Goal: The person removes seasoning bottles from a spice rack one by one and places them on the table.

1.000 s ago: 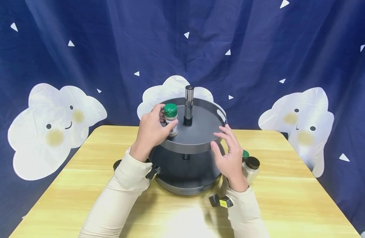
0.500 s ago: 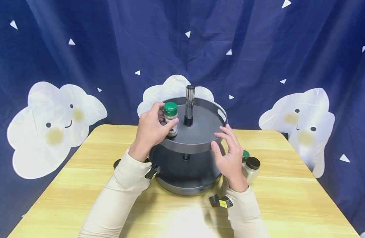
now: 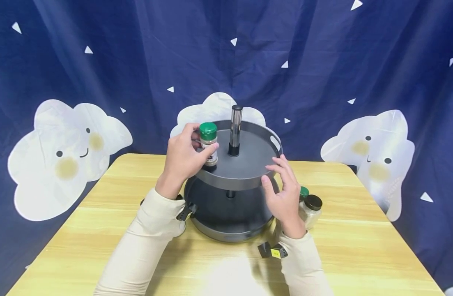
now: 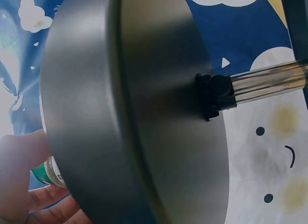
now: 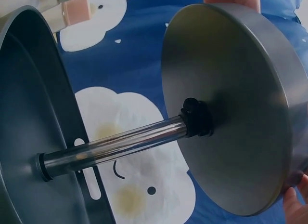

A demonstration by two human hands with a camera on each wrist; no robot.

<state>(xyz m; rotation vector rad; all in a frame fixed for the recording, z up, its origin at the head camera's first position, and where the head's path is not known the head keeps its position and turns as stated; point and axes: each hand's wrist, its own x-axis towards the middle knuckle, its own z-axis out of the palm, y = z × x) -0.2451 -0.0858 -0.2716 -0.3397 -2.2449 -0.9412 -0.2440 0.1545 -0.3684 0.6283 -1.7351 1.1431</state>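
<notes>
My left hand [image 3: 183, 158] grips a spice jar [image 3: 209, 152] with a green lid, thumb across its labelled front. The jar stands nearly upright over the left side of the upper tray of a dark grey two-tier rack [image 3: 244, 164]. In the left wrist view, the green lid [image 4: 42, 174] shows between the fingers, with the rest of the jar mostly behind the tray wall. My right hand [image 3: 285, 193] holds the upper tray's right rim, thumb on the outer side and fingers reaching over the edge. A fingertip [image 5: 291, 202] shows against the wall in the right wrist view.
A metal post [image 3: 235, 125] rises from the upper tray. The lower tray [image 3: 230, 234] sits on the wooden table [image 3: 359, 246]. Beside my right wrist stand a black-lidded jar [image 3: 312, 209] and a green-lidded one [image 3: 304, 192] behind it. My left sleeve partly covers another dark lid [image 3: 142, 201].
My left hand has shifted slightly left and upward in the head view, carrying the spice jar towards the tray's left rim. The right hand and rack have hardly moved.
</notes>
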